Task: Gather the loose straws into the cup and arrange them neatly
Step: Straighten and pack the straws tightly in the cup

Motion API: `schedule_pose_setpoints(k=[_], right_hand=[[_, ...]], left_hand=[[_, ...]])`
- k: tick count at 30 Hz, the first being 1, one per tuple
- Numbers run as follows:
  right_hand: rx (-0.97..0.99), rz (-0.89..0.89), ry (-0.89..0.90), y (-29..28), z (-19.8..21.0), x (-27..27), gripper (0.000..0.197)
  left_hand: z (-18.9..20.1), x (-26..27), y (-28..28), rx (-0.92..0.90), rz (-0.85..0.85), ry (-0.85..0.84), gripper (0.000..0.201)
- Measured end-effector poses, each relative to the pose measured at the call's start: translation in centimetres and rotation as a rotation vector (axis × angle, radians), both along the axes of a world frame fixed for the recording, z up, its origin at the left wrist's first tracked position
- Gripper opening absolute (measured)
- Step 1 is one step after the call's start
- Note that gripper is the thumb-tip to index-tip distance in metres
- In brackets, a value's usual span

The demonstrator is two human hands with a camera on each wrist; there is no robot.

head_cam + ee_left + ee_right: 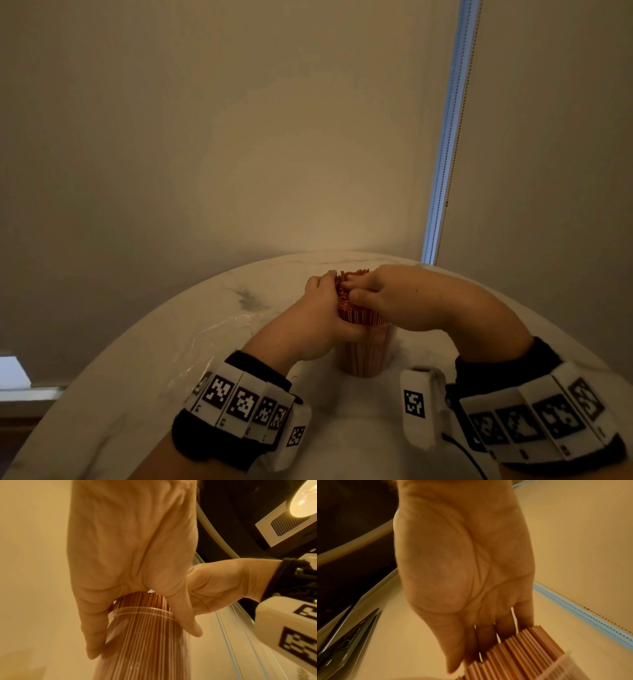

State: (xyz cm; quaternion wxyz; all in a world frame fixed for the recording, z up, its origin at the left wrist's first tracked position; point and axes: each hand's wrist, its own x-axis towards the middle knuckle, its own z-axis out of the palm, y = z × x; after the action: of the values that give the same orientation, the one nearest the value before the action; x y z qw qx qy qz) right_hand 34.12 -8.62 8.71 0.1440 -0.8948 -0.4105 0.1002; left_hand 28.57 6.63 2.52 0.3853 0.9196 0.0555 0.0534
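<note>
A clear plastic cup (pixel 363 359) stands on the round marble table (pixel 154 370), packed with upright orange straws (pixel 359 315). My left hand (pixel 325 308) grips the bundle just above the rim. In the left wrist view, the left hand (pixel 123 582) has its fingers and thumb on either side of the cup (pixel 145 642) and straws (pixel 142 600). My right hand (pixel 356 291) lies across the straw tops from the right and presses on them. The right wrist view shows the right hand's (pixel 479 628) fairly straight fingers over the straw ends (pixel 522 649), beside the cup's rim (pixel 561 661).
A crumpled clear plastic film (pixel 219 329) lies on the table left of the cup. A plain wall rises just behind the table, with a blue strip and bead cord (pixel 445 137) at the right. No loose straws show on the tabletop.
</note>
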Motion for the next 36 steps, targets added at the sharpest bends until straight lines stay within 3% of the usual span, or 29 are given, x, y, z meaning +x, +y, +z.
schedule_pose_setpoints(k=[3,7,12,16,19,23,26,30,33,36], right_hand=[[0.208,-0.053,-0.018,0.0,0.4,0.2,0.035],[0.031,0.023,0.001,0.2,-0.2,0.2,0.037],[0.165,-0.182,-0.105,0.6,-0.6,1.3,0.014],[0.27,-0.159,-0.097,0.6,-1.1,1.5,0.023],[0.152,-0.054,-0.051,0.4,-1.0,1.2,0.034],[0.184,-0.037,0.005,-0.1,-0.1,0.6,0.031],[0.048,-0.015,-0.007,-0.3,0.2,0.3,0.035],[0.211,-0.138,-0.021,-1.3,0.9,0.4,0.032],[0.091,-0.218,-0.031,-2.4,1.3,0.8,0.048],[0.081,-0.22,-0.007,-2.2,0.9,1.0,0.026]], left_hand=[[0.0,0.0,0.0,0.018,0.001,0.002,0.107],[0.0,0.1,0.2,-0.02,0.014,0.026,0.112],[-0.1,0.1,-0.2,0.027,0.017,0.011,0.115],[-0.1,0.1,-0.3,0.036,0.023,0.013,0.114],[0.0,0.0,-0.3,0.011,0.027,0.013,0.107],[0.0,-0.1,-0.4,-0.007,0.026,0.009,0.109],[0.1,-0.1,-0.5,0.004,0.02,0.017,0.113],[0.2,-0.2,-0.7,0.046,0.024,0.022,0.116],[0.4,-0.2,-0.6,0.054,0.02,0.033,0.125],[0.3,-0.2,-0.6,0.059,0.018,0.038,0.127]])
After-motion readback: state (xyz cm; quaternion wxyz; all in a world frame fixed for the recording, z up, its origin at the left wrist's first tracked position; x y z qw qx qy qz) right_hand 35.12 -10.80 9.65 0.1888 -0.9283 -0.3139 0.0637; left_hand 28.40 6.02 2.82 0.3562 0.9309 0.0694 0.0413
